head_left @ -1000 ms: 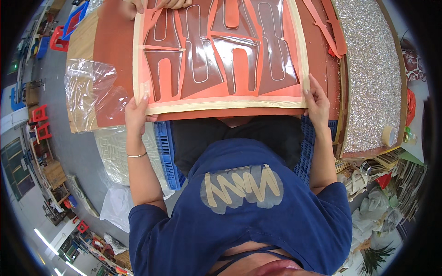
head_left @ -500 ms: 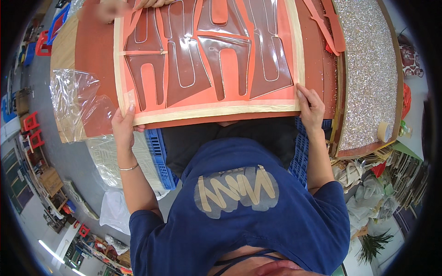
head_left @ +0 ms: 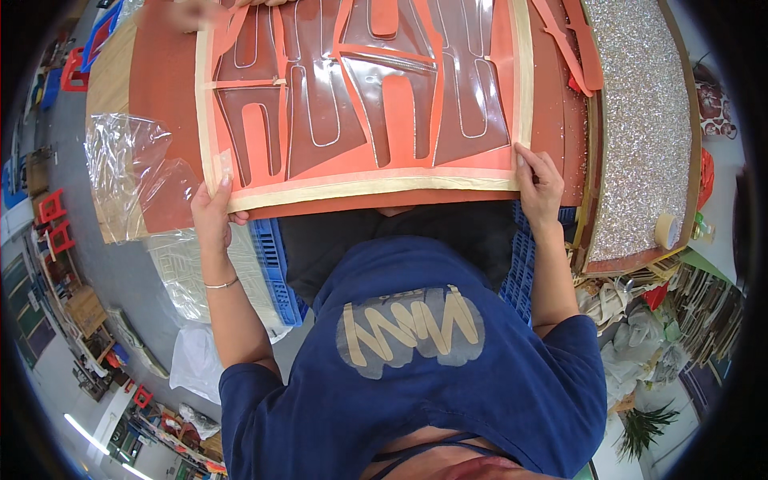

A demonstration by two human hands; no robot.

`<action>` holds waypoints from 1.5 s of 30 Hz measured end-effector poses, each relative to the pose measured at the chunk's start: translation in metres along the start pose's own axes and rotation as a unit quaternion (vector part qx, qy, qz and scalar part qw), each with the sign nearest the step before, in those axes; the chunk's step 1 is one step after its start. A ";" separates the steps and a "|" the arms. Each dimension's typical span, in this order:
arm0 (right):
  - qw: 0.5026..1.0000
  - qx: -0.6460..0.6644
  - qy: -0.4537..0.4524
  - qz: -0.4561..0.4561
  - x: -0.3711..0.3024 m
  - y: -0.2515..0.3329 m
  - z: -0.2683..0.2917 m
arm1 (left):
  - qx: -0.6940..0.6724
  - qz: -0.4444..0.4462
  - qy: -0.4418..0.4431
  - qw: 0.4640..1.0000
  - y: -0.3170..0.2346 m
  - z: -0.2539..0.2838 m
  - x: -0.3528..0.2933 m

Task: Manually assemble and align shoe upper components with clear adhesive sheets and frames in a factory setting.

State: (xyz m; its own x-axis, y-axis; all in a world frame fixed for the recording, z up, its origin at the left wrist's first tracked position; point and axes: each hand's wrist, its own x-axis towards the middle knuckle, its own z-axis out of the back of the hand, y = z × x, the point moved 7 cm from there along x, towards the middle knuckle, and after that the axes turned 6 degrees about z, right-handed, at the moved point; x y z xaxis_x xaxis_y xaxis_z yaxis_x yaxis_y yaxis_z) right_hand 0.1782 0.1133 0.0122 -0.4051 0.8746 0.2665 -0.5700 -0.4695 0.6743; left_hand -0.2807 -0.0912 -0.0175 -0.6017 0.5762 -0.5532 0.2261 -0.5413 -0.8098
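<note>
A coral template sheet (head_left: pixel 336 166) with cream tape (head_left: pixel 376 186) along its edges spreads over the table in front of me. Long curved shapes are cut out of it, and glossy clear film (head_left: pixel 316 152) shows in the openings. My left hand (head_left: pixel 212 212) pinches the near left corner, thumb on top and fingers curled below. At the near right corner, my right hand (head_left: pixel 542 182) grips the taped edge the same way. Another person's hand (head_left: pixel 264 2) rests at the far left edge; a second hand beside it (head_left: pixel 188 14) is blurred.
The reddish-brown table (head_left: pixel 164 88) bears crumpled clear plastic (head_left: pixel 136 176) at left. Coral strips (head_left: pixel 572 40) lie at the far right, beside a glittery silver panel (head_left: pixel 640 120) with a tape roll (head_left: pixel 666 230). Blue plastic crates (head_left: pixel 276 256) stand below the near edge.
The sheet's near edge has moved slightly away from me, with both my hands still on it. The film's reflections have shifted and the sheet looks a little more bowed.
</note>
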 end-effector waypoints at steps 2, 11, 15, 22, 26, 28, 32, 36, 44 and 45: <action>1.000 0.001 -0.001 0.008 0.000 0.001 0.001 | -0.004 -0.001 0.001 1.000 0.001 0.000 0.000; 1.000 -0.010 0.011 0.011 0.001 0.002 0.001 | -0.008 0.001 0.000 1.000 0.002 0.000 0.000; 1.000 -0.004 0.010 0.015 0.002 0.003 0.001 | -0.009 -0.004 0.005 1.000 0.003 0.002 0.003; 0.999 0.009 0.035 -0.023 0.004 0.000 -0.004 | -0.008 -0.010 -0.011 1.000 0.001 0.005 -0.001; 0.997 0.003 0.066 -0.046 0.005 -0.001 -0.004 | -0.014 -0.018 -0.024 0.999 0.002 0.006 -0.001; 0.997 0.012 0.063 -0.045 0.003 -0.008 -0.004 | -0.010 -0.021 -0.041 0.999 0.002 0.007 -0.001; 0.998 0.012 0.051 -0.020 0.005 -0.004 -0.004 | 0.053 0.007 -0.056 0.997 -0.002 0.014 -0.004; 0.997 0.019 0.063 -0.037 0.004 -0.009 -0.005 | 0.105 0.040 -0.059 0.992 -0.005 0.021 -0.012; 0.997 0.000 0.065 -0.041 0.002 -0.012 -0.006 | 0.074 0.032 -0.027 0.996 0.007 0.023 -0.010; 0.997 -0.005 0.064 -0.040 0.002 -0.012 -0.006 | 0.073 0.031 -0.029 0.996 0.006 0.023 -0.009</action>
State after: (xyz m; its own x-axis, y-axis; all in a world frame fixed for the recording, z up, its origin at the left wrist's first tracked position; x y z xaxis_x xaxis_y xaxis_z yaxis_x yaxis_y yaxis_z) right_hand 0.1802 0.1199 0.0006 -0.4458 0.8869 0.1213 -0.6113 -0.4007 0.6825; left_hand -0.2913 -0.1142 -0.0128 -0.6338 0.5049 -0.5860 0.1536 -0.6603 -0.7351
